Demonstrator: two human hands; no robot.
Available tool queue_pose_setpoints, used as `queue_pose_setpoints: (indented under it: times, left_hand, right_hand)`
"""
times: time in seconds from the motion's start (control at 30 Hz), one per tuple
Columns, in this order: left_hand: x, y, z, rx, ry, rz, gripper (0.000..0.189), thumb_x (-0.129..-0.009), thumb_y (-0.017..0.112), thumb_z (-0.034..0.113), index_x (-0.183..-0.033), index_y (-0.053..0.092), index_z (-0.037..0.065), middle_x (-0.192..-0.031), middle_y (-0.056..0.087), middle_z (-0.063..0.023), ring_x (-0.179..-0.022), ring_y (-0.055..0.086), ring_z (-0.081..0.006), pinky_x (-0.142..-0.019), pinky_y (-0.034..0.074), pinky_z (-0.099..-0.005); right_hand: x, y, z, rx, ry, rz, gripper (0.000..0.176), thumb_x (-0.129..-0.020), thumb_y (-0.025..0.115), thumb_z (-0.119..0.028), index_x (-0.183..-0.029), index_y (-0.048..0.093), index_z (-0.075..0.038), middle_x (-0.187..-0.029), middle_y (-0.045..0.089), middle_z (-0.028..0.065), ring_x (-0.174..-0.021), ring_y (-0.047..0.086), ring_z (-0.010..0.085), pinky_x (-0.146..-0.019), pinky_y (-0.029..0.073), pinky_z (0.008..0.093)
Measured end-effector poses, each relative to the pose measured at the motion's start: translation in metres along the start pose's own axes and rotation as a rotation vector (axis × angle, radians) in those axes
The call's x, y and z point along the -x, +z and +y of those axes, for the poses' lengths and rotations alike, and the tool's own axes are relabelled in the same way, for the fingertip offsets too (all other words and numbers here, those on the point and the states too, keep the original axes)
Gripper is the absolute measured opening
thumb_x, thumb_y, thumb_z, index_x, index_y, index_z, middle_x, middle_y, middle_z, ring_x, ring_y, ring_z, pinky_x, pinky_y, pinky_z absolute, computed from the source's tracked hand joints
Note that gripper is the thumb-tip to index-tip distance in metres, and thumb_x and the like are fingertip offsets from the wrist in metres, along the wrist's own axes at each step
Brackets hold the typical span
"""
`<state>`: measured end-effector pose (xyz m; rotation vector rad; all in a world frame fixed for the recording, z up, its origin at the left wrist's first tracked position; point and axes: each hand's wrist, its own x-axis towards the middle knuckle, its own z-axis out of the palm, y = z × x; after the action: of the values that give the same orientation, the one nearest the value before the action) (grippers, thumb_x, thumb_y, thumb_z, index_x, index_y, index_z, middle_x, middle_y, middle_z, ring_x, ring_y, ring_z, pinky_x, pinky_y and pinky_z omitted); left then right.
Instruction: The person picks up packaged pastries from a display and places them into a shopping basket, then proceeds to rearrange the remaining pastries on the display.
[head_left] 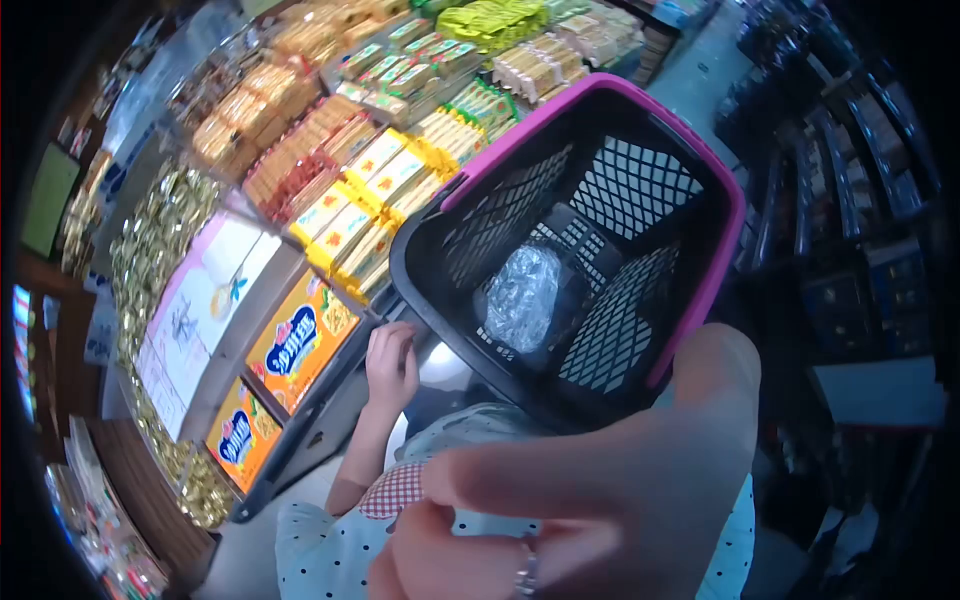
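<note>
The black latticed plastic shopping basket with pink rim [712, 240], before snack shelves [340, 190], is judged stiff and light, one crinkly silvery bag [522, 295] inside; left hand [392, 362] fingers curl on its near rim, the soundest hold; right hand [560, 500] blurred, grip indeterminate.

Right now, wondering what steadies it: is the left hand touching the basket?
Cannot tell. Head view: the left hand lies by the corner of the basket, but neither contact nor gap shows plainly.
</note>
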<state>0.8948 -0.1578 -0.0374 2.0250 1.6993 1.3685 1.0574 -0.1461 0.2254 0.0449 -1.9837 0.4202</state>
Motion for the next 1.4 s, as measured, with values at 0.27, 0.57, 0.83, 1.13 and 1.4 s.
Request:
queue_pose_setpoints:
  times: [0.27,0.57,0.83,1.13,1.4]
  left_hand:
    - [0.03,-0.032,0.01,-0.133,-0.106,0.064,0.024,-0.066,0.054,-0.007,-0.089,0.054,0.0,-0.09,0.055,-0.0148,-0.086,0.054,-0.0325,-0.075,0.044,-0.0372]
    - [0.084,-0.068,-0.011,-0.2,-0.183,0.071,0.022,-0.07,0.054,-0.005,-0.091,0.054,0.001,-0.089,0.054,-0.0127,-0.084,0.053,-0.03,-0.074,0.044,-0.0363]
    - [0.242,-0.138,-0.056,-0.339,-0.574,0.059,0.02,-0.075,0.053,0.001,-0.095,0.054,0.002,-0.091,0.053,-0.0136,-0.088,0.053,-0.0309,-0.077,0.044,-0.039]
    - [0.386,-0.263,-0.074,-0.463,-0.884,0.082,0.021,-0.074,0.056,0.004,-0.095,0.054,0.005,-0.092,0.054,-0.0136,-0.09,0.053,-0.0319,-0.077,0.045,-0.0403]
    - [0.604,-0.225,-0.121,0.452,-1.81,0.232,0.042,-0.08,0.059,0.035,-0.104,0.055,0.001,-0.088,0.062,-0.0158,-0.084,0.059,-0.0253,-0.068,0.049,-0.0395]
  right_hand:
    - [-0.005,-0.027,0.001,0.088,-0.327,-0.09,0.011,-0.064,0.065,-0.01,-0.072,0.058,-0.006,-0.078,0.058,0.0049,-0.066,0.053,0.0166,-0.054,0.046,0.0303]
    - [0.002,-0.025,0.0,0.178,0.049,-0.662,0.023,-0.072,0.064,-0.011,-0.09,0.055,0.001,-0.088,0.056,0.0147,-0.069,0.054,0.0279,-0.062,0.043,0.0371]
    - [0.069,0.025,0.01,0.458,0.443,-0.902,0.032,-0.074,0.065,-0.009,-0.103,0.055,0.001,-0.095,0.055,0.0152,-0.087,0.052,0.0311,-0.076,0.041,0.0393]
    - [0.165,0.225,-0.011,-0.137,0.833,-0.814,0.008,-0.076,0.061,-0.005,-0.081,0.063,0.002,-0.078,0.057,0.0134,-0.071,0.056,0.0267,-0.066,0.044,0.0326]
    - [0.484,0.325,0.005,-0.217,1.918,-1.396,0.054,-0.087,0.048,-0.049,-0.107,0.06,0.001,-0.1,0.062,0.0153,-0.087,0.058,0.021,-0.076,0.045,0.0315]
